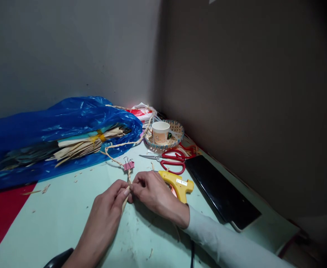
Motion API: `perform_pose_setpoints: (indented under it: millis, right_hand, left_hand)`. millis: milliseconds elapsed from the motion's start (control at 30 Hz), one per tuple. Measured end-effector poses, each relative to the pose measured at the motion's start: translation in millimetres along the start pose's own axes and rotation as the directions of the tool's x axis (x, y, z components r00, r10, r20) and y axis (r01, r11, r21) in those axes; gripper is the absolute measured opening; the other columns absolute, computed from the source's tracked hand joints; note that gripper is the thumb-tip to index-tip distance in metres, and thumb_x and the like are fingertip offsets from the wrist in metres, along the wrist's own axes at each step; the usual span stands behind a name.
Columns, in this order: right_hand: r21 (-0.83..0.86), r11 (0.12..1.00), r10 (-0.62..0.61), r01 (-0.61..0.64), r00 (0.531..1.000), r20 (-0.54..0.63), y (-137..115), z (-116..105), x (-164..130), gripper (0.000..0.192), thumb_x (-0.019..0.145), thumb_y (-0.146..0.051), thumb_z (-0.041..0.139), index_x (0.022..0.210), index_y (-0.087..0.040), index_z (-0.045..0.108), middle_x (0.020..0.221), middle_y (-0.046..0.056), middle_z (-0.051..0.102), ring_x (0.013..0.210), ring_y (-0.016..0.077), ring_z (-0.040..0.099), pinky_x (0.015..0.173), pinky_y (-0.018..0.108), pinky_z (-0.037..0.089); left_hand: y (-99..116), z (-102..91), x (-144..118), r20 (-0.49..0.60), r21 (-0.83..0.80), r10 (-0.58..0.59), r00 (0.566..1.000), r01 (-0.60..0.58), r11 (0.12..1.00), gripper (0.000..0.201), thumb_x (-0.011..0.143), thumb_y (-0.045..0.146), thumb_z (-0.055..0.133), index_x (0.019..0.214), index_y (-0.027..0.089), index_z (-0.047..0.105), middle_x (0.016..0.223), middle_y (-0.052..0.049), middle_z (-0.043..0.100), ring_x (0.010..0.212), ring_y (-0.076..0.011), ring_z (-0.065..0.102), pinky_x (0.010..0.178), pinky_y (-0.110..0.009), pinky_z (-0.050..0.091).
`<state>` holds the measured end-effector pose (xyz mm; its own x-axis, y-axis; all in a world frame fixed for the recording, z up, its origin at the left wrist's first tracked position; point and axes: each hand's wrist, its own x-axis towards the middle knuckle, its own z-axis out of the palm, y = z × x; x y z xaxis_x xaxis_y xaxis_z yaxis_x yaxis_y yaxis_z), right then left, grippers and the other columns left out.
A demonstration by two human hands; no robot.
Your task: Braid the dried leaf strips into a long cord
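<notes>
Just on the near side of the clip, my left hand and right hand pinch the cord, seemingly mid-twist, and the next turn likely calls for steady tension.

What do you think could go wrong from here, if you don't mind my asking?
The twisted cord might loosen if the left hand or right hand lets its pinch slip below the pink clip.
The yellow glue gun lies close by the right hand, so it could get bumped.
The scissors point toward the clip; a reaching hand might brush the tips.
</notes>
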<state>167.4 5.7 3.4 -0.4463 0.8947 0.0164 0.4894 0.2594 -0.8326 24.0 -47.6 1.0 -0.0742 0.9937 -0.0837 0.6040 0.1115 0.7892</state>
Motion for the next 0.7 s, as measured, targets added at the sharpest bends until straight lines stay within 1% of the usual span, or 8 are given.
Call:
perform_pose_setpoints:
  millis: [100,200,300,367,433,500,600,700]
  right_hand:
    - [-0.044,0.999,-0.023,0.021,0.999,-0.046,-0.1,1.2,-1.6,0.018,0.078,-0.013,0.054,0.061,-0.016,0.058,0.053,-0.004,0.049,0.052,0.0092,0.038,0.052,0.023,0.023]
    - [-0.086,0.995,-0.066,0.059,0.995,-0.077,0.4,4.4,-5.4,0.02,0.08,-0.014,0.053,0.061,-0.016,0.056,0.053,-0.004,0.047,0.052,0.01,0.035,0.053,0.025,0.021]
    - [-0.106,0.991,-0.09,0.08,0.991,-0.096,1.0,7.1,-8.9,0.021,0.083,-0.016,0.052,0.062,-0.017,0.057,0.054,-0.002,0.049,0.052,0.0106,0.034,0.053,0.026,0.021]
    - [-0.098,0.991,-0.097,0.087,0.991,-0.096,1.4,7.3,-9.6,0.022,0.083,-0.016,0.051,0.062,-0.017,0.057,0.055,-0.002,0.051,0.053,0.0107,0.036,0.054,0.026,0.022]
    - [-0.074,0.993,-0.1,0.094,0.991,-0.085,1.5,6.1,-8.9,0.023,0.082,-0.014,0.051,0.06,-0.016,0.056,0.055,-0.002,0.052,0.053,0.0104,0.038,0.054,0.025,0.023]
    - [-0.039,0.994,-0.1,0.098,0.993,-0.066,1.1,3.9,-7.7,0.026,0.081,-0.012,0.051,0.056,-0.016,0.052,0.052,-0.003,0.05,0.052,0.0097,0.038,0.053,0.024,0.024]
    - [0.018,0.995,-0.094,0.095,0.995,-0.028,-0.8,0.9,-6.7,0.03,0.08,-0.011,0.051,0.051,-0.016,0.045,0.048,-0.004,0.045,0.051,0.0088,0.037,0.053,0.023,0.025]
    - [0.068,0.995,-0.077,0.077,0.997,-0.001,-2.5,-0.5,-6.6,0.031,0.081,-0.012,0.052,0.05,-0.016,0.048,0.049,-0.005,0.045,0.053,0.009,0.039,0.054,0.023,0.027]
  left_hand:
    - [2.1,-6.4,1.8,-0.003,0.118,0.013,1.0,-0.013,0.993,0.027,0.09,0.036,0.042,0.069,0.025,0.055,0.069,0.002,0.066,0.076,-0.0222,0.061,0.071,-0.028,0.037]
    - [3.9,-6.1,-1.2,-0.036,0.23,0.042,0.998,-0.033,0.973,0.029,0.09,0.035,0.042,0.067,0.024,0.055,0.064,0.001,0.064,0.065,-0.0207,0.059,0.065,-0.029,0.038]
    - [5.8,2.2,-7.5,-0.109,0.361,0.168,0.98,-0.119,0.925,0.027,0.089,0.032,0.041,0.068,0.024,0.057,0.063,-0.001,0.064,0.059,-0.0206,0.059,0.06,-0.03,0.038]
    - [5.6,9.9,-11.2,-0.14,0.443,0.293,0.946,-0.204,0.873,0.027,0.089,0.027,0.041,0.068,0.023,0.058,0.064,-0.002,0.065,0.058,-0.0209,0.062,0.059,-0.03,0.04]
    - [4.1,16.8,-13.8,-0.149,0.517,0.415,0.898,-0.287,0.807,0.026,0.088,0.021,0.041,0.072,0.022,0.061,0.063,-0.003,0.066,0.056,-0.0208,0.064,0.056,-0.03,0.041]
    - [2.1,21.9,-15.8,-0.137,0.598,0.513,0.848,-0.342,0.725,0.025,0.088,0.016,0.041,0.076,0.02,0.062,0.063,-0.004,0.067,0.053,-0.0204,0.065,0.053,-0.03,0.042]
    - [0.4,26.9,-19.1,-0.093,0.723,0.605,0.791,-0.364,0.587,0.026,0.085,0.009,0.04,0.073,0.019,0.061,0.06,-0.004,0.065,0.048,-0.0194,0.065,0.047,-0.029,0.043]
    - [0.5,32.1,-23.1,-0.046,0.81,0.676,0.736,-0.368,0.456,0.028,0.082,0.005,0.04,0.072,0.019,0.062,0.056,-0.003,0.064,0.043,-0.0185,0.062,0.043,-0.027,0.043]
